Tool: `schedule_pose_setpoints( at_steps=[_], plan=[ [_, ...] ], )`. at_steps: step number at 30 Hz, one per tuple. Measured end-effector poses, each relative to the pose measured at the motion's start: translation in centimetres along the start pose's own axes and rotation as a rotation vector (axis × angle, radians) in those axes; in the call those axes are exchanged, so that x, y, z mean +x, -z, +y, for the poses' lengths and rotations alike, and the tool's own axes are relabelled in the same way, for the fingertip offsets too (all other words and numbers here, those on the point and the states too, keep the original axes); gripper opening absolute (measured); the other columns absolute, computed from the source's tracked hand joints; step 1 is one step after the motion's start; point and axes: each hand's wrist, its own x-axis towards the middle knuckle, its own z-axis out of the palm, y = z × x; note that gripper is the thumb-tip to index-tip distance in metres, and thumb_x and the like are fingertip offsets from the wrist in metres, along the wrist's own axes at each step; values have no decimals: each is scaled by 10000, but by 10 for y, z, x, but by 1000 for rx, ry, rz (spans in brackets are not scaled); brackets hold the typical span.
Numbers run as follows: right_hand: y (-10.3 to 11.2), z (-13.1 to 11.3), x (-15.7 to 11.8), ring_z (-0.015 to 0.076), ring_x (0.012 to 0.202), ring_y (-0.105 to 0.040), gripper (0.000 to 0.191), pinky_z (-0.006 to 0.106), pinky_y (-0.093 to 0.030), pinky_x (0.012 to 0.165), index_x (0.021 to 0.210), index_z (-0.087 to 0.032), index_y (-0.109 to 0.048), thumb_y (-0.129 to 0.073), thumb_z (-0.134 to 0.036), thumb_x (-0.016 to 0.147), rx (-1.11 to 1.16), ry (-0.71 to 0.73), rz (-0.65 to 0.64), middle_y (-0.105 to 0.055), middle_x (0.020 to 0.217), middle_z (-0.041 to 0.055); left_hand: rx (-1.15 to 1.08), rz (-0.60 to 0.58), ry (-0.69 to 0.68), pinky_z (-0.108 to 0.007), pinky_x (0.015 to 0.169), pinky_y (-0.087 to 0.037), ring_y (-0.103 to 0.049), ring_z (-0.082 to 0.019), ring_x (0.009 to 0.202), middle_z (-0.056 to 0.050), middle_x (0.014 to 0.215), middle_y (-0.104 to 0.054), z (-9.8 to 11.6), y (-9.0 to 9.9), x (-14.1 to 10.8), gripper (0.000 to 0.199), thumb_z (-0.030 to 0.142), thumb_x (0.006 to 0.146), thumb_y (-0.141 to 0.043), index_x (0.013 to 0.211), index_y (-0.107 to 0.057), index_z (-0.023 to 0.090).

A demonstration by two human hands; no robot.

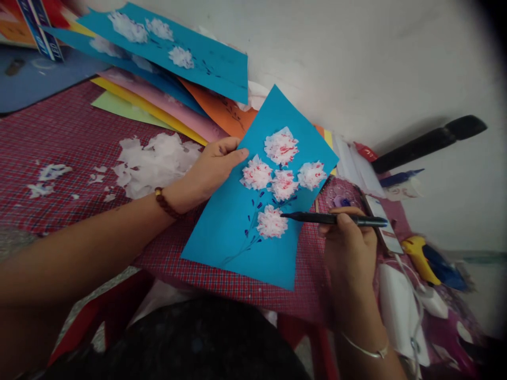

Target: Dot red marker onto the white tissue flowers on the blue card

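Observation:
My left hand (216,171) pinches the left edge of a blue card (245,264), thumb on top, and holds it tilted above the table. Several white tissue-paper flowers (283,184) with red streaks are stuck on the card, along with drawn stems and small dark leaves. Between the fingers of my right hand (350,243) is a dark pen (336,218), held nearly level. Its tip meets the right edge of the lowest flower (272,221), which shows fainter red marks; whether it touches the paper I cannot tell.
Crumpled white tissue paper (148,163) and scraps lie on the red checked tablecloth (79,121). Behind are coloured sheets (158,108) and another blue card with white flowers (222,66). A white wall (317,53) stands beyond; a white device with a cable (400,311) is at right.

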Motion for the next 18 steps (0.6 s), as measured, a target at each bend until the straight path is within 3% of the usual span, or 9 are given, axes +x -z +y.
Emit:
schedule_pose_setpoints(
  at_steps=[4, 11, 18],
  plan=[
    [-1, 0, -2, 114, 512, -561, 104, 251, -427, 519, 839, -190, -677, -710, -283, 804, -48, -11, -44, -627, 594, -26, 1, -6, -8, -203, 504, -395, -469, -89, 538, 27, 669, -567, 2, -1, -1, 107, 185, 836, -614, 733, -591, 171],
    [-5, -2, -1, 109, 483, -537, 120, 246, -416, 499, 803, -197, -656, -704, -307, 793, -27, 34, -11, -590, 551, -39, 69, 23, 3, -212, 505, -389, -480, -99, 542, 21, 665, -551, 6, -3, -4, 149, 178, 856, -589, 709, -567, 180],
    [-3, -1, 0, 108, 462, -539, 113, 244, -426, 483, 808, -188, -654, -710, -284, 787, -67, -34, -47, -605, 556, -37, 61, 21, -35, -209, 506, -391, -485, -97, 560, 11, 678, -557, 3, -2, -2, 137, 196, 853, -601, 721, -577, 170]
  ],
)
